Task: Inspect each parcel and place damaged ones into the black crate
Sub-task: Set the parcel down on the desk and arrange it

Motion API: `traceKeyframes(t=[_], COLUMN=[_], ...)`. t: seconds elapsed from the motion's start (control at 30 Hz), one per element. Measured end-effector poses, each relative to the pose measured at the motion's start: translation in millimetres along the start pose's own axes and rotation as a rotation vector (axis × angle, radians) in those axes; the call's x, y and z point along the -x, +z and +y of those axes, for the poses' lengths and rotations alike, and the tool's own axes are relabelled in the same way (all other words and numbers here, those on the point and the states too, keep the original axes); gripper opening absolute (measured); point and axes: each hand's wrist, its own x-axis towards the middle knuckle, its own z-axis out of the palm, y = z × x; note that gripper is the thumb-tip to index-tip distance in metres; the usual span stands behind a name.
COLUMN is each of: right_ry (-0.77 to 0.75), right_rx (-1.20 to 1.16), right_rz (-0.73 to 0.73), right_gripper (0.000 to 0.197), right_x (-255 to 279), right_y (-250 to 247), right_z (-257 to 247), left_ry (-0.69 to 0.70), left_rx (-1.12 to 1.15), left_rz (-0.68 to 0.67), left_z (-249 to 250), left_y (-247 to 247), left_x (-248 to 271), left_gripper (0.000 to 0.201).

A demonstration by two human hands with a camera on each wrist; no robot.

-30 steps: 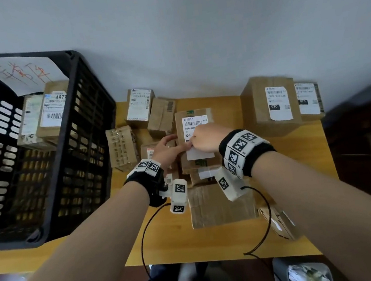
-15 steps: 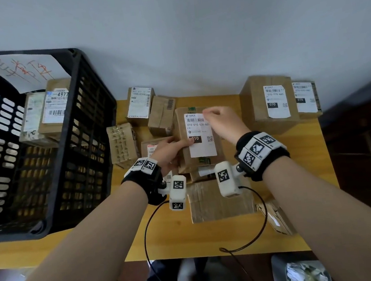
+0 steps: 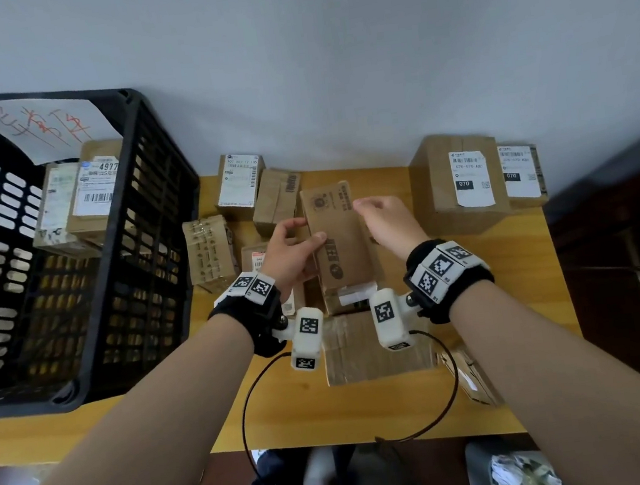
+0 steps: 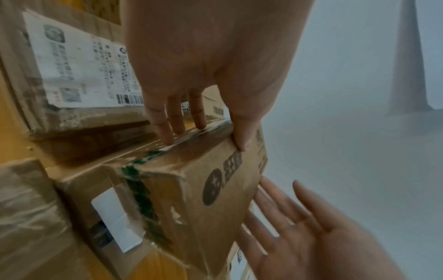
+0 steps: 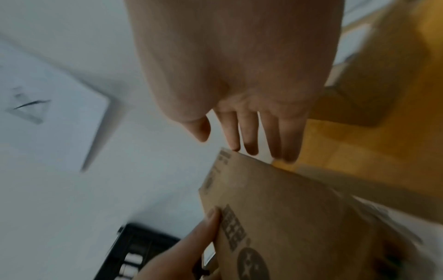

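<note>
A pale wall backs my wooden table [image 3: 289, 403]. One black crate [image 3: 156, 238] stands on the table's left end with two boxes [image 3: 94, 193] inside. Right of the crate I count about nine more boxes on the table, two big labelled ones [image 3: 460, 180] farthest from it. The parcel [image 3: 340, 239] stands on edge among them, well right of the crate. My left hand [image 3: 291, 250] grips its side, thumb across the printed face. My right hand [image 3: 388, 221] hangs slack-fingered at the far corner; whether it touches, I cannot tell.
</note>
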Motion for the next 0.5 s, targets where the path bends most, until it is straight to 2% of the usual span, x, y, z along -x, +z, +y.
traceKeyframes(t=[0.07, 0.1, 0.17, 0.23, 0.37, 0.5], right_ry=[-0.126, -0.166, -0.169, -0.131, -0.079, -0.055], right_rx=[0.187, 0.28, 0.491, 0.658, 0.766, 0.83], right_rz=[0.009, -0.015, -0.092, -0.151, -0.169, -0.154], right_gripper=[0.042, 0.05, 0.062, 0.058, 0.042, 0.043], right_x=[3, 4, 3, 1, -5, -8], right_y=[0, 0, 5, 8, 13, 13], right_z=[-8, -11, -17, -18, -21, -25], left_ry=[0.0, -0.002, -0.013, -0.02, -0.025, -0.032], left_rx=[-0.011, -0.012, -0.012, -0.027, -0.072, -0.056], left_rz=[-0.002, -0.005, -0.013, -0.014, -0.015, -0.009], left_z=[2, 4, 6, 8, 10, 11], left_y=[-2, -3, -4, -5, -5, 0], left_x=[-1, -1, -1, -1, 0, 2], left_gripper=[0.042, 0.044, 0.046, 0.046, 0.047, 0.045])
